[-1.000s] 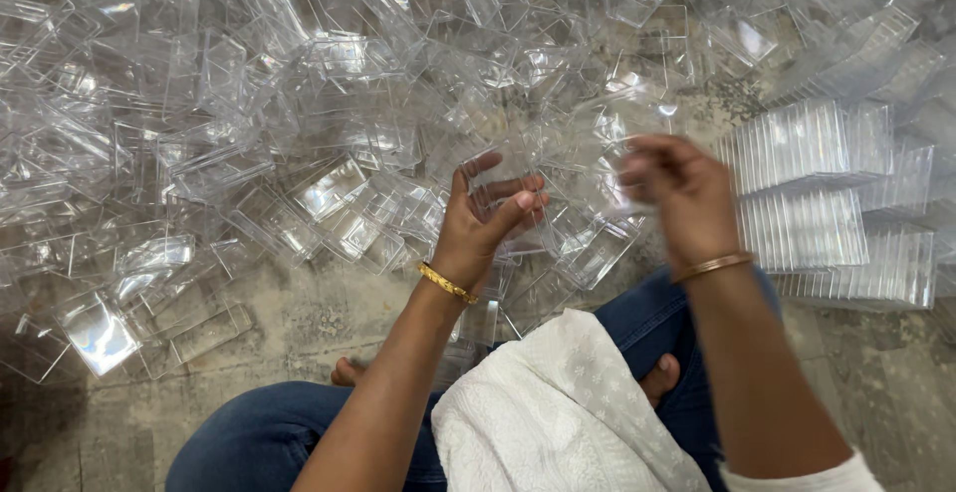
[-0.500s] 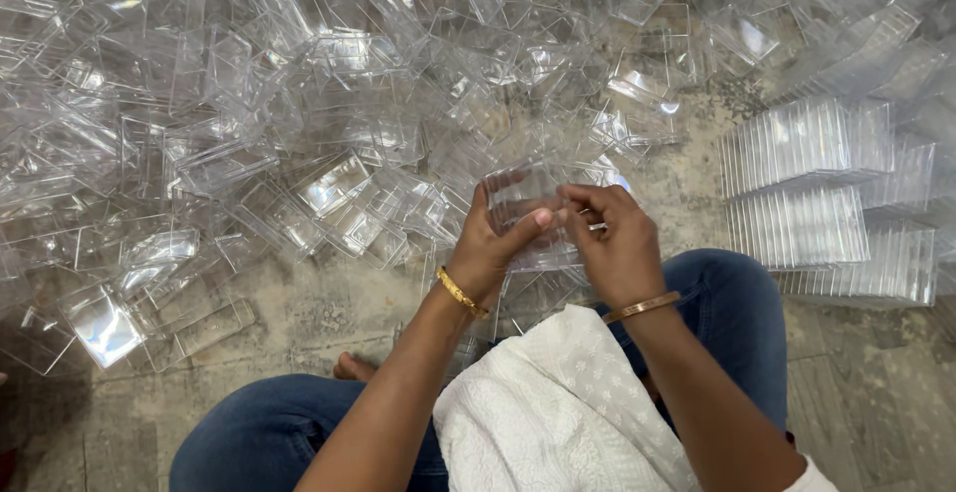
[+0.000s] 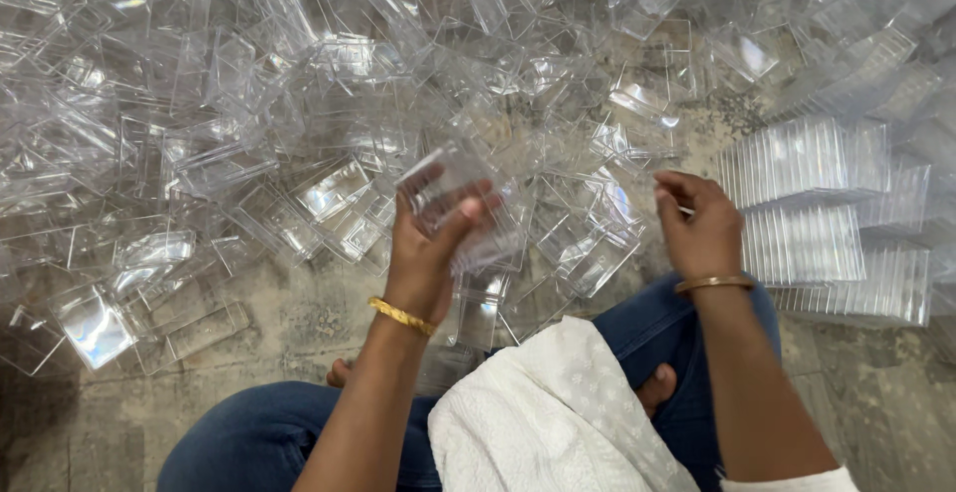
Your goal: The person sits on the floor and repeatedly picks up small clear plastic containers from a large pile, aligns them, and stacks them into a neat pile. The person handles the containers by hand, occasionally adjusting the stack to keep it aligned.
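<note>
My left hand (image 3: pixel 426 253) is raised over my lap and grips a small stack of clear plastic boxes (image 3: pixel 460 211), fingers curled round its upper edge. My right hand (image 3: pixel 699 225) hovers to the right, fingers loosely curled with nothing visible in them, close to the neat rows of stacked clear boxes (image 3: pixel 803 203). Each wrist wears a gold bangle. A wide heap of loose clear plastic boxes (image 3: pixel 329 84) covers the floor in front of me.
I sit on a rough concrete floor (image 3: pixel 289 323) in blue jeans (image 3: pixel 249 442), a white cloth (image 3: pixel 558 422) on my lap. Stacked rows fill the right side. Loose boxes reach the left edge (image 3: pixel 90 323).
My two hands were together on the stack half a second ago; now the right hand has drawn away to the right and the left hand keeps the stack, lifted slightly.
</note>
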Demonstrator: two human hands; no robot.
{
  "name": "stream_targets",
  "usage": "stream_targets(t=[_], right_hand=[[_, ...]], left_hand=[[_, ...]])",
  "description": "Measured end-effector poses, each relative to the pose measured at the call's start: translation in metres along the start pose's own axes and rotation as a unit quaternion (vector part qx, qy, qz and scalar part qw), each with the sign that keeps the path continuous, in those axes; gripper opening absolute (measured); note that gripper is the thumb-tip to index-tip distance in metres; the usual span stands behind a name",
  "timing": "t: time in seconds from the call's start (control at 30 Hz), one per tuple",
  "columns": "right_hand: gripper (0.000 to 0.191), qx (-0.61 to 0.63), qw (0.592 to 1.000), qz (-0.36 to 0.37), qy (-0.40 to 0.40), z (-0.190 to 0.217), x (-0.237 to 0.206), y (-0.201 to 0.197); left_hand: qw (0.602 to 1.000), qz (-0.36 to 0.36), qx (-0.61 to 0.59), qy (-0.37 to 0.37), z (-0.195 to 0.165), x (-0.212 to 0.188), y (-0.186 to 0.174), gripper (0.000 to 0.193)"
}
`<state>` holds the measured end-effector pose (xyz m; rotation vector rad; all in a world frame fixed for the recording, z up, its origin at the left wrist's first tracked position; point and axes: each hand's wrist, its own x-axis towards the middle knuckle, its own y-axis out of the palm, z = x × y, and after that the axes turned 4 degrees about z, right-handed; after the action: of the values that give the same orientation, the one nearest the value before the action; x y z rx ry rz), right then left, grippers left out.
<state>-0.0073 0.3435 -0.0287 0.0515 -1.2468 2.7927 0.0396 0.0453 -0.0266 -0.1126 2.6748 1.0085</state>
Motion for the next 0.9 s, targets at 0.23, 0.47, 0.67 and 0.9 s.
stream_targets(t=[0.23, 0.47, 0.67, 0.9], right_hand=[[0.025, -0.036, 0.998, 0.051, 0.026, -0.026, -0.008, 0.019], [0.023, -0.164, 0.956, 0.24, -0.033, 0.032, -0.02, 0.058], [0.033, 0.124, 0.984, 0.118, 0.044, 0.06, -0.014, 0.035], [0.047, 0.312, 0.938, 0.147, 0.029, 0.096, -0.028, 0.047]], left_hand=[[0.997, 0.034, 0.033, 0.067, 0.014, 0.041, -0.014, 0.085], [0.999, -0.014, 0.04, 0.011, 0.004, 0.046, -0.013, 0.105], [0.997, -0.035, 0.064, -0.025, 0.014, 0.049, -0.014, 0.073], [0.995, -0.062, 0.079, -0.008, 0.043, 0.051, -0.016, 0.058]])
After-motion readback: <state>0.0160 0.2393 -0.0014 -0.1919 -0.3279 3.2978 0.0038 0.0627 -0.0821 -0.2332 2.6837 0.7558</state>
